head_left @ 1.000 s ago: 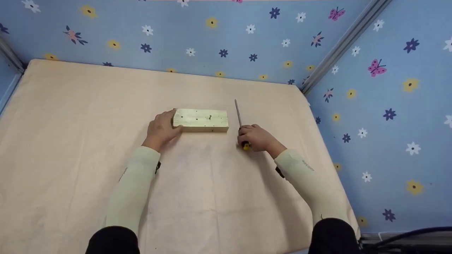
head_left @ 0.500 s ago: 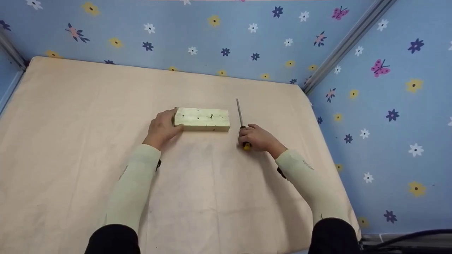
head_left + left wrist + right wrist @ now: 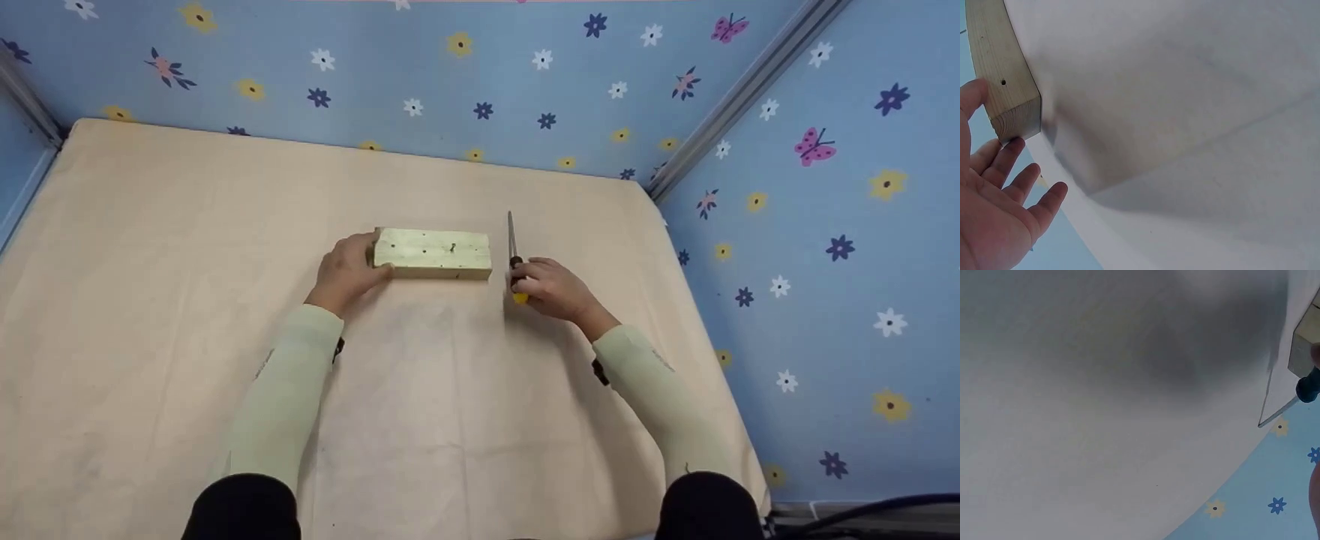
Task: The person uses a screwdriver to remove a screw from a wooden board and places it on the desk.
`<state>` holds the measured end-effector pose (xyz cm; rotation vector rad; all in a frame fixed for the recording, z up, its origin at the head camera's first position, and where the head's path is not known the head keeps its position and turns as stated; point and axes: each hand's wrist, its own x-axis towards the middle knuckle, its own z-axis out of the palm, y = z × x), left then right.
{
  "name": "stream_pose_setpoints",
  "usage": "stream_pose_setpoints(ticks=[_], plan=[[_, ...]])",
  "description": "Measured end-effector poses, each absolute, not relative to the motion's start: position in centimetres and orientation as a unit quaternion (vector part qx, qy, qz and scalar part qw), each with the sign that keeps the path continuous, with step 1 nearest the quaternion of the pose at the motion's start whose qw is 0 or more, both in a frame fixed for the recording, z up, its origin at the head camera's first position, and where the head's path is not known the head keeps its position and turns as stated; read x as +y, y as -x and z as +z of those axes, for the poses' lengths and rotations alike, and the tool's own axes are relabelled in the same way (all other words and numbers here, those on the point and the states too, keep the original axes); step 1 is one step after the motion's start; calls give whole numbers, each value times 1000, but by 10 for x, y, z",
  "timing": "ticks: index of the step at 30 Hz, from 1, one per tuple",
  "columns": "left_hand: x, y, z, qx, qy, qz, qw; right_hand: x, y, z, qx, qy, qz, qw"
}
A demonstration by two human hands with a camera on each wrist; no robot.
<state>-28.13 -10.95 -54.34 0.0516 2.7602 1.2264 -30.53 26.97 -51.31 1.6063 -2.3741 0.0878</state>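
Observation:
A pale wooden block [image 3: 433, 249] lies lengthwise on the cloth, with small dark holes and a screw [image 3: 452, 247] sticking up from its top towards the right. My left hand [image 3: 345, 270] grips the block's left end, thumb on the near side; the left wrist view has fingertips against the end grain. Just right of the block, my right hand [image 3: 555, 289] holds a screwdriver [image 3: 513, 240] by its black and yellow handle. The shaft points away from me, and in the right wrist view its tip meets its own shadow on the cloth. Most of that hand lies outside the right wrist view.
A beige cloth [image 3: 225, 195] covers the table. Blue flowered panels [image 3: 420, 75] stand along the back and right, joined by a metal post [image 3: 735, 97]. A black cable [image 3: 870, 504] runs at the lower right corner.
My right hand has tilted the screwdriver more upright, raising its handle end slightly and moving it forward. My left hand and the block keep their place; the head view shifts slightly.

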Motion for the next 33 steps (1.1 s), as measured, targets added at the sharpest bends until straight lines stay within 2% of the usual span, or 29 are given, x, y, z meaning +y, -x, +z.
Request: stream_pose_setpoints(ticks=[6, 10, 19, 29, 33], plan=[[-109, 281, -543, 907, -14, 417, 54, 274, 302, -505, -802, -538, 72, 250], [-110, 281, -543, 905, -10, 423, 53, 271, 297, -498, -809, -486, 143, 298], [-109, 281, -543, 908, -5, 415, 60, 256, 296, -471, -790, -357, 364, 339], [-109, 280, -542, 904, -3, 422, 67, 236, 296, -440, -743, -243, 508, 360], [-109, 280, -542, 904, 0, 422, 71, 226, 294, -429, -729, -227, 534, 363]])
